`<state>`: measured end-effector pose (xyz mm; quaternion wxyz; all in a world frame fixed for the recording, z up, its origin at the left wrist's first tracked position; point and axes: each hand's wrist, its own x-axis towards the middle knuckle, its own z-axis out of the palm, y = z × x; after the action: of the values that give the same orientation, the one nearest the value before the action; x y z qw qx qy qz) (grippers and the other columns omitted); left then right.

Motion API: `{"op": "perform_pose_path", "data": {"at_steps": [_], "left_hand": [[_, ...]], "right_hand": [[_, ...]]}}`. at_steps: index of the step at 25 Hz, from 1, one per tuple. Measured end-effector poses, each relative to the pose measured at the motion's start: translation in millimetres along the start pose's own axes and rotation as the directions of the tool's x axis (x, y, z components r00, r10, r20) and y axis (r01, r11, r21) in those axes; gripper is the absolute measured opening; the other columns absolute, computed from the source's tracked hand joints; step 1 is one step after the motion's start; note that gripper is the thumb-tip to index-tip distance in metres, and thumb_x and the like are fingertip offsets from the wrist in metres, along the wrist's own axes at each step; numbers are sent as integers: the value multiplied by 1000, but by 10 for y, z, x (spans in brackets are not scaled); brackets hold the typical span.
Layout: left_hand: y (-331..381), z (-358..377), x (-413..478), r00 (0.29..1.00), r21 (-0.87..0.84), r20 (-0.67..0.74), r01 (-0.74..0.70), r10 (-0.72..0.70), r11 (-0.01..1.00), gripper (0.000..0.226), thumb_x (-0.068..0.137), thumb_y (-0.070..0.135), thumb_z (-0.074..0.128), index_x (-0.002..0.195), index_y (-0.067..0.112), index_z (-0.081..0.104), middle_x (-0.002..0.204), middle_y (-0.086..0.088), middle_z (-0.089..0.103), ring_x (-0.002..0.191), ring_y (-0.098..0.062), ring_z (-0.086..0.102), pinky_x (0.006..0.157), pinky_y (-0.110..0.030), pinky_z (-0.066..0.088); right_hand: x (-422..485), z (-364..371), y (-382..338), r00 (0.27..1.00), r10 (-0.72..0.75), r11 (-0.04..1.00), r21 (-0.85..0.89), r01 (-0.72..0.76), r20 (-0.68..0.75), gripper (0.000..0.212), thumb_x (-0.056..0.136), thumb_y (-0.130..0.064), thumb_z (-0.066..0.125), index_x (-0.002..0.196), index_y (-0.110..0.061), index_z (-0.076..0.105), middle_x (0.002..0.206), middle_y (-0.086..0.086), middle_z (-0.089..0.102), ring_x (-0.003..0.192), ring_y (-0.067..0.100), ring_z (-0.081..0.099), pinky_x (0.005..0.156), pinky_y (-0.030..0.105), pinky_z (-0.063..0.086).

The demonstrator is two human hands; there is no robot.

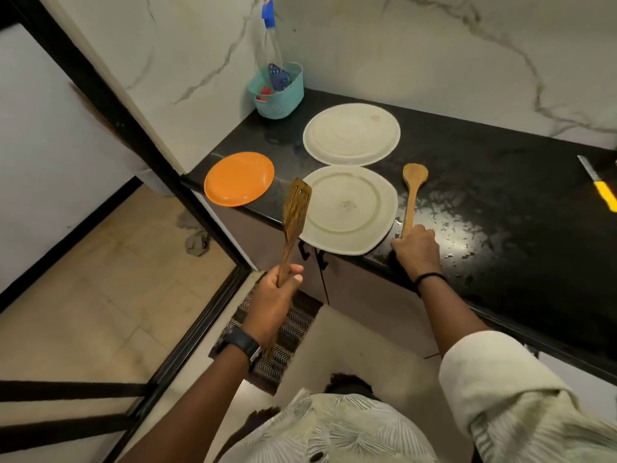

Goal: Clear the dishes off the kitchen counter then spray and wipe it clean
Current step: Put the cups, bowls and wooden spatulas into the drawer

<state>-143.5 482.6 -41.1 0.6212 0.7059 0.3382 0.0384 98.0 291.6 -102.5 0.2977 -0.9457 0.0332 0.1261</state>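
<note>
My left hand [273, 297] grips the handle of a slotted wooden spatula [293, 215], held up in front of the counter edge. My right hand [415, 247] is closed on the handle end of a wooden spoon [412, 192] that lies on the black counter [500, 202]. Two large cream plates lie on the counter: the near plate [349, 208] overhangs the front edge, the far plate [350, 133] sits behind it. A small orange plate [238, 178] rests at the counter's left corner. A spray bottle [268, 38] with a blue head stands in a teal basket [277, 95].
A knife with a yellow handle [601, 185] lies at the counter's right edge. White crumbs or wet specks [457, 228] dot the counter near my right hand. Marble walls close the corner. A patterned mat [283, 335] and a black door frame are below left.
</note>
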Motion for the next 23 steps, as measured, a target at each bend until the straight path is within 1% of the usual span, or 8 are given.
{"op": "perform_pose_path", "data": {"at_steps": [2,4,8,10,12,17,20,23], "left_hand": [[13,-27,-34,999,-15,40,16,-16,1000,16,102,28,56,113,30,67,64,5,42,52,-12,37,47,-27,30],[43,-87,-85,998,0,67,21,-21,1000,18,103,28,54,116,30,66,70,4,47,56,-9,41,46,-25,33],[-43,-159,-275,986,14,166,-8,6,1000,21,105,28,51,118,29,67,77,-1,51,56,-6,44,46,-21,36],[-85,-48,-406,969,-25,245,-24,30,999,22,105,26,50,120,25,66,76,0,52,55,-7,43,47,-20,36],[-139,147,-539,949,-36,311,-35,44,999,22,105,26,51,118,23,68,74,1,51,55,-8,41,48,-22,34],[-543,807,-1121,826,-2,564,4,-3,1000,24,106,28,48,123,21,63,75,-1,53,54,-10,40,49,-26,32],[-740,1251,-1520,733,100,674,30,-90,995,22,106,32,47,119,17,54,79,-2,56,51,-9,39,46,-25,30],[-854,1716,-1897,642,194,751,6,-152,981,23,106,34,48,114,12,52,80,-2,62,51,-11,42,45,-25,30]], "right_hand": [[-57,-56,-56,997,40,990,131,-48,62,24,88,-31,60,91,-8,59,86,9,60,66,25,55,59,33,42],[-350,-132,-72,995,-24,945,326,-7,92,21,92,-32,55,84,-12,58,74,4,59,63,22,53,56,33,41],[-1468,-230,209,982,-189,794,589,151,3,27,100,-42,62,110,-19,50,86,1,55,70,14,52,59,32,48],[-1985,-334,351,981,-193,665,733,141,-15,24,101,-42,58,108,-21,50,81,4,59,67,19,58,62,34,54],[-2372,-418,468,982,-182,602,784,151,-49,16,107,-33,49,101,-20,54,75,2,61,67,23,61,67,37,57],[-3226,-527,1246,971,211,565,825,-30,-110,21,110,-32,44,98,-16,52,67,-2,53,62,17,54,60,28,52],[-3723,-630,1884,867,486,494,854,-165,-113,22,109,-33,45,100,-14,50,64,-4,51,60,16,52,59,31,50],[-4114,-754,2436,739,669,362,903,-229,-81,20,109,-31,45,99,-14,50,66,0,50,58,18,53,59,33,49]]}}
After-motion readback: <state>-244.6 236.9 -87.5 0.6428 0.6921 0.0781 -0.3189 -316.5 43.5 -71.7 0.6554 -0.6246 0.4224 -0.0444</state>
